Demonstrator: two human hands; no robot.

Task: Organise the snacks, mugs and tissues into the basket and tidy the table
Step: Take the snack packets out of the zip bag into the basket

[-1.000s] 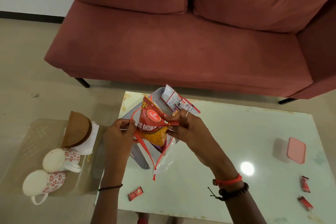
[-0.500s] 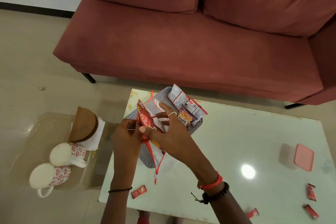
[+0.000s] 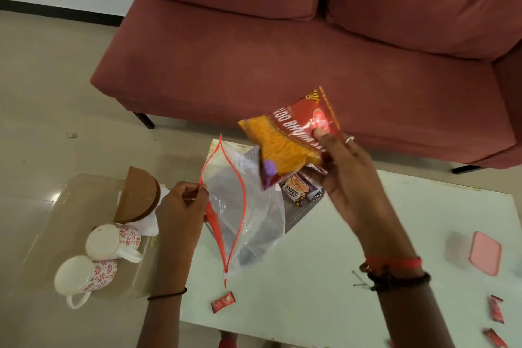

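Observation:
My right hand [image 3: 346,175] holds a red and yellow snack packet [image 3: 291,138] up above the grey basket [image 3: 296,215], thumb pressed on its front. My left hand [image 3: 180,209] pinches the red-edged rim of a clear zip bag [image 3: 243,215], whose mouth gapes open and which hangs in front of the basket. A peanut packet [image 3: 296,188] lies in the basket, mostly hidden by the bag. Two white mugs with red flowers [image 3: 111,240] [image 3: 84,277] lie on their sides on the glass side table [image 3: 56,206], beside a brown tissue holder [image 3: 139,198] with white tissues.
Small red sachets lie on the white table: one [image 3: 223,302] near the front edge, two [image 3: 496,309] [image 3: 493,342] at the right. A pink-lidded container [image 3: 484,253] sits at the far right. A red sofa [image 3: 282,51] stands behind the table.
My right hand has pulled the snack packet out of the zip bag and lifted it up to the right. The bag's mouth now hangs open from my left hand.

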